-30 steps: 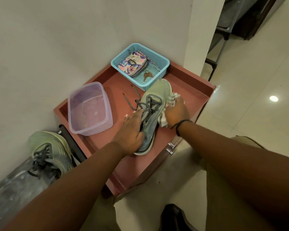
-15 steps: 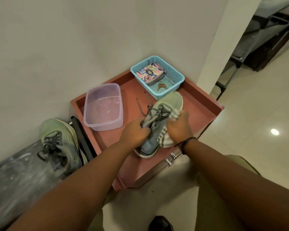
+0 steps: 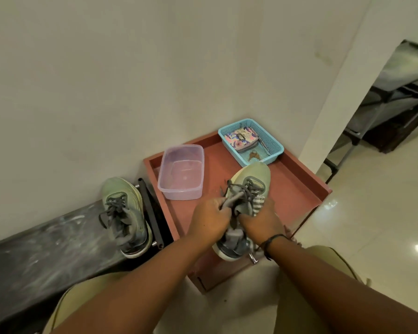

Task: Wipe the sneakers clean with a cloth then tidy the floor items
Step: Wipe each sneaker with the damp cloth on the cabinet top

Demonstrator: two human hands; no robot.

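A pale green sneaker (image 3: 251,175) with grey laces lies on the red-brown tray table (image 3: 297,189), toe pointing away from me. My left hand (image 3: 209,216) grips its tongue and laces from the left. My right hand (image 3: 260,221) holds a striped cloth (image 3: 258,203) against the sneaker's right side, near the opening. The heel sticks out below both hands. The second green sneaker (image 3: 123,213) stands apart on a dark bench (image 3: 34,256) to the left.
A clear plastic tub (image 3: 181,172) sits on the tray's left. A blue basket (image 3: 274,143) with a patterned pouch and keys sits at the back corner. A white wall stands behind; glossy floor tiles (image 3: 372,225) and dark furniture lie to the right.
My right hand with the cloth slid back from the sneaker's toe side toward its opening. My left hand shifted onto the tongue and laces. The camera pulled back and up.
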